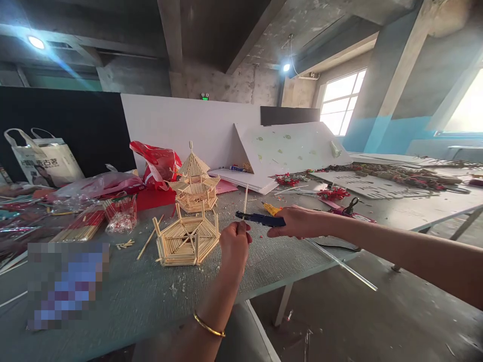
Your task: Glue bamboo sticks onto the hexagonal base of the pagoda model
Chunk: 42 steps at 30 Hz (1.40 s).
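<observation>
My left hand is closed in a pinch on a thin wooden stick, which stands upright above the fingers. From the right, my right hand grips a dark blue, plier-like hand tool. The tool's narrow end lies across the stick just above my left fingertips; whether its jaws are open is too small to tell. Left of my left hand sits an octagonal frame of stacked sticks, with short posts at its corners. Behind it stands a tiered stick pagoda with a pointed roof.
Bundled sticks and loose short pieces lie at left, near a red plastic bag. A yellow object is partly behind my right hand. A clear rod juts past the edge of the grey table.
</observation>
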Available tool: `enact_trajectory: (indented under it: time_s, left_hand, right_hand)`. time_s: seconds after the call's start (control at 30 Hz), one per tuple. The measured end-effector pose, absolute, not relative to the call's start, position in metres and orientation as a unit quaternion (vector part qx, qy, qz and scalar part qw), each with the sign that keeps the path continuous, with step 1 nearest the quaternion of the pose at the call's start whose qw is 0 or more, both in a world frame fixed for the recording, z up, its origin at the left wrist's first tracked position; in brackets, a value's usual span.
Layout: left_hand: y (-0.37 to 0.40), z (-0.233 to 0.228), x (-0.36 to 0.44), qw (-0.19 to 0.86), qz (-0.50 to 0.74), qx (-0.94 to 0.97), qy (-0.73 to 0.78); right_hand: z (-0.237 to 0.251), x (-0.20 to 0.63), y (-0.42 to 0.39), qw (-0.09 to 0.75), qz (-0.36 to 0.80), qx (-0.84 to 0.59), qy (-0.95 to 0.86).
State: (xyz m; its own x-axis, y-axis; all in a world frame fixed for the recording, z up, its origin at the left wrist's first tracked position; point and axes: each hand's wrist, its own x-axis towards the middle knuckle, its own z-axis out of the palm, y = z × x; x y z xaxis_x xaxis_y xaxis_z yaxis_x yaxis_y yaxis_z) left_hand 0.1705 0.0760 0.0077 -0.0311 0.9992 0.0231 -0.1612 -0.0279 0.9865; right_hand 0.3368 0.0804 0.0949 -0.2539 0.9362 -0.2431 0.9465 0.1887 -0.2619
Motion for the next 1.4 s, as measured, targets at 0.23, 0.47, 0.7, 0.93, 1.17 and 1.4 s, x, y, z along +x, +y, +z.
enact_trajectory:
  time_s: [0.23,0.47,0.7,0.93,1.17,1.4]
  left_hand:
    - [0.084,0.001,0.169,0.493,0.560,0.472,0.469]
    - [0.083,0.009,0.166,0.510,0.556,0.464,0.464]
    - [0.078,0.021,0.164,0.568,0.538,0.438,0.442]
    - [0.086,0.024,0.160,0.591,0.524,0.434,0.433]
    - [0.114,0.023,0.162,0.550,0.517,0.443,0.483]
    - [0.132,0.015,0.169,0.523,0.522,0.433,0.516]
  right_hand:
    - [0.095,0.335,0.081,0.016,-0.180,0.623,0.761]
    - [0.097,0.331,0.081,0.024,-0.176,0.625,0.760]
    - [0.100,0.330,0.078,0.030,-0.185,0.623,0.759]
    - [0.088,0.333,0.090,0.023,-0.203,0.619,0.759]
    - [0.076,0.324,0.098,0.004,-0.185,0.651,0.736]
    - [0.060,0.325,0.121,-0.009,-0.220,0.650,0.727]
